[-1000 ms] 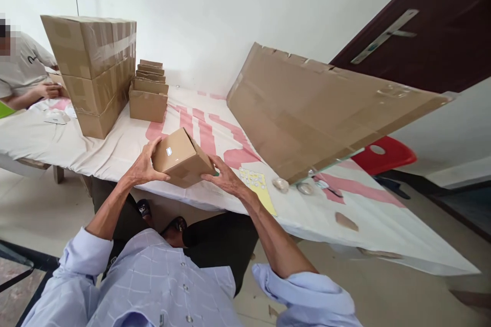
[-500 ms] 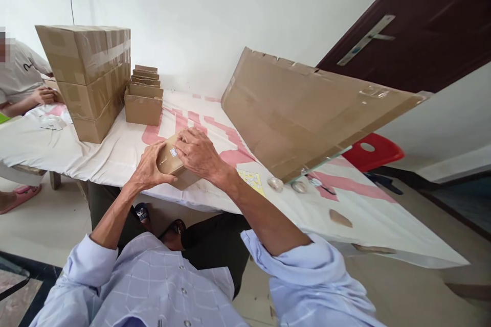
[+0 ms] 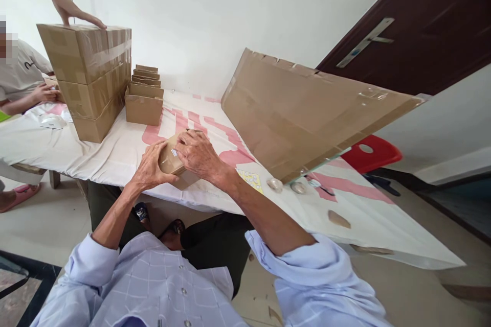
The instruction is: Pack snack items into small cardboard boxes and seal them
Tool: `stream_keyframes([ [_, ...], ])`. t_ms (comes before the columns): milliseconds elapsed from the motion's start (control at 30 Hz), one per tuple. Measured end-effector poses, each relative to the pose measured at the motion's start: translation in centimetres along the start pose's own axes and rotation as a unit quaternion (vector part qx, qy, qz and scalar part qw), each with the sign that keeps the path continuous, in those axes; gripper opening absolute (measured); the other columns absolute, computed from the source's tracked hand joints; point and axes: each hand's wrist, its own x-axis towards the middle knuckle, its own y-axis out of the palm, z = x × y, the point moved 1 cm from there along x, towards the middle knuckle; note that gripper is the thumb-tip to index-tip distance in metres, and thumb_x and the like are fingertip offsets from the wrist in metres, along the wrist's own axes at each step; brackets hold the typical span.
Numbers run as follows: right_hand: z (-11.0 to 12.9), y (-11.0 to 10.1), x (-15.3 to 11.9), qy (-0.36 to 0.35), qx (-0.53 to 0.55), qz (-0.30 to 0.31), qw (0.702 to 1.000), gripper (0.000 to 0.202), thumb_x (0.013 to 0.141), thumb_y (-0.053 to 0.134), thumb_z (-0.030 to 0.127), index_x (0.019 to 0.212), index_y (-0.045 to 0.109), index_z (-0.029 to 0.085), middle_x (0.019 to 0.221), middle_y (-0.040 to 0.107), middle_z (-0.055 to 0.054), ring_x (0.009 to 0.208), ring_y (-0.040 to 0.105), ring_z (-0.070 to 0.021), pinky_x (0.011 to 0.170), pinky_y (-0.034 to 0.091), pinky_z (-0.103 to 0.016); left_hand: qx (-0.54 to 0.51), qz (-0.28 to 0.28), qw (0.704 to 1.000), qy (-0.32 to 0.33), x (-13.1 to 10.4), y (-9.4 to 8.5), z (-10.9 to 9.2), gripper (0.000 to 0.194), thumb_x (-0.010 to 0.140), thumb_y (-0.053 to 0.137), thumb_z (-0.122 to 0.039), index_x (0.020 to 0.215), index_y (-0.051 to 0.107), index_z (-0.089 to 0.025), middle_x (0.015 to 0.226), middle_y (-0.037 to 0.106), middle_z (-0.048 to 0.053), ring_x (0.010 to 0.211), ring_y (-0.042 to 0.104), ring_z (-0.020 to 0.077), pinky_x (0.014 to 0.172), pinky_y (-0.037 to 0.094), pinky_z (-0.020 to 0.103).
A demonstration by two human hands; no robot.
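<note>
A small brown cardboard box (image 3: 187, 179) with a small white label (image 3: 174, 153) on top stands at the near edge of the cloth-covered table (image 3: 215, 191). My left hand (image 3: 152, 166) grips its left side, thumb along the near face and fingers round the far side. On the top of the box lies my right hand (image 3: 196, 152), its fingers bent and pressed together near the label. Whether something thin is between those fingertips is hidden. A yellow sheet (image 3: 250, 180) with white stickers lies to the right, beside two rolls of clear tape (image 3: 275, 184).
Stacked taped cartons (image 3: 88, 82) stand at the left, another person's hand (image 3: 76, 13) on top. Open boxes (image 3: 143, 104) stand beside them. A large cardboard sheet (image 3: 307, 112) leans at the right, near a red stool (image 3: 374, 153). Another person sits far left.
Another person's arm has come in from the upper left, its hand now on the carton stack. My right hand has shifted slightly on the box top; my left hand keeps its grip.
</note>
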Motion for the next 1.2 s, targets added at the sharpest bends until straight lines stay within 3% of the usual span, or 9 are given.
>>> stream_keyframes([
  [200,-1.1,-1.4,-0.1,-0.019,0.059,0.021,0.998,0.029,0.113,0.056,0.024,0.107,0.084,0.021,0.116,0.072,-0.012,0.114,0.06,-0.029,0.102,0.047,-0.043,-0.005,-0.001,1.0,-0.001,0.1,0.1,0.0,0.118,0.056,0.109,-0.045,0.161,0.057,-0.026,0.17,0.054,0.02,0.158,0.049,0.0528,0.132,0.039,0.072],
  [433,-2.3,-2.1,1.3,-0.004,0.073,0.089,0.993,0.014,0.1,0.07,0.022,0.098,0.083,0.021,0.106,0.073,-0.01,0.103,0.062,-0.0276,0.091,0.046,-0.041,-0.007,0.005,1.0,-0.001,0.4,0.0,-0.3,0.117,0.057,0.108,-0.046,0.16,0.057,-0.023,0.17,0.053,0.023,0.159,0.048,0.0532,0.133,0.038,0.072],
  [567,-2.5,-2.3,2.2,-0.014,0.076,0.095,0.992,0.01,0.097,0.073,0.021,0.095,0.082,0.023,0.1,0.074,-0.008,0.101,0.063,-0.0272,0.086,0.044,-0.039,-0.012,0.008,1.0,-0.004,0.4,0.0,-0.3,0.118,0.056,0.109,-0.048,0.16,0.057,-0.026,0.17,0.053,0.022,0.159,0.047,0.0532,0.132,0.038,0.073],
  [1200,-2.1,-2.8,2.4,-0.029,0.056,0.115,0.991,0.018,0.104,0.064,0.025,0.098,0.081,0.021,0.105,0.076,-0.01,0.106,0.063,-0.0287,0.092,0.044,-0.04,0.009,0.009,1.0,-0.02,0.4,0.0,-0.8,0.113,0.058,0.106,-0.041,0.158,0.058,-0.02,0.169,0.053,0.023,0.16,0.047,0.0514,0.132,0.04,0.07],
])
